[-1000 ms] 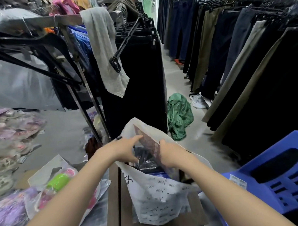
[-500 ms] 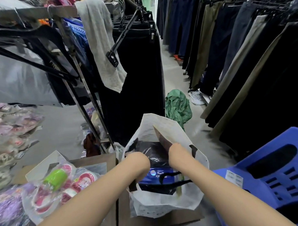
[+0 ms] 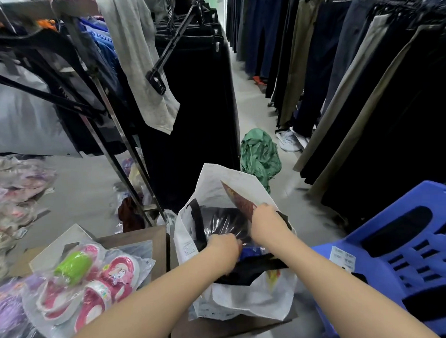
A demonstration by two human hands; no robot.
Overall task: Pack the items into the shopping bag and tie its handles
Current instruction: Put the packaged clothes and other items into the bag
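A white shopping bag (image 3: 246,302) with small print and black handles stands open on a brown cardboard surface (image 3: 222,328). Inside it lie a dark garment in shiny clear wrap (image 3: 223,222) and a blue packet (image 3: 252,253). A flat brown-red packet (image 3: 239,201) stands upright against the bag's far wall. My left hand (image 3: 223,247) reaches into the bag's mouth, fingers curled down onto the wrapped dark garment. My right hand (image 3: 268,221) grips the lower edge of the brown-red packet inside the bag.
Packs of pink children's sandals (image 3: 94,282) in clear plastic lie on the cardboard at left. A blue plastic stool (image 3: 409,258) stands close at right. Clothes racks with dark trousers (image 3: 365,88) line the aisle. A green garment (image 3: 259,157) lies on the floor behind the bag.
The brown-red packet went from above the bag's mouth down inside it. Both hands sank into the bag. The bag's opening spread wider, showing the dark garment and blue packet.
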